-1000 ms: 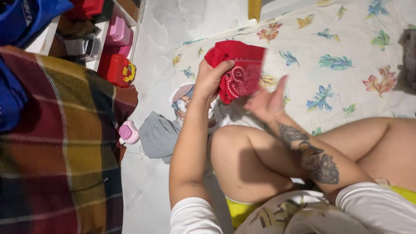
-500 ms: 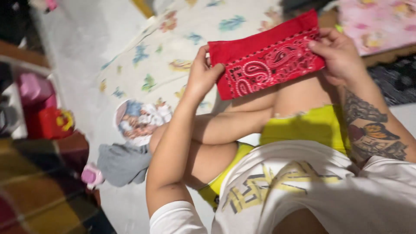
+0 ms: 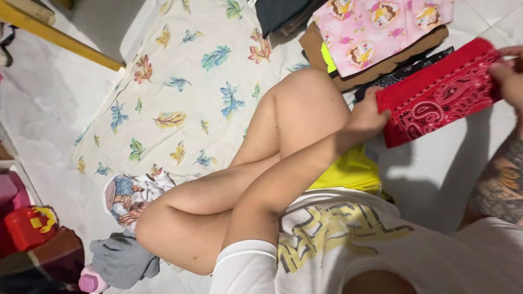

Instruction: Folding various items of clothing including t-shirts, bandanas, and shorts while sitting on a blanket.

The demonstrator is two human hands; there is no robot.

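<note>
You hold the folded red bandana (image 3: pixel 442 92) stretched between pinching left hand (image 3: pixel 369 115) and right hand (image 3: pixel 511 81) — next, lay it squarely on the folded stack (image 3: pixel 376 51).

The white tiled floor (image 3: pixel 49 114) carried a pale sheet printed with coloured leaves (image 3: pixel 180 81), spread flat. On the sheet's far end lay a pile of folded clothes (image 3: pixel 376 43), topped by a pink cartoon-print piece. At the sheet's near corner lay a picture-print garment (image 3: pixel 128 196), and just beside it on the tiles a crumpled grey cloth (image 3: pixel 122 258).
</note>
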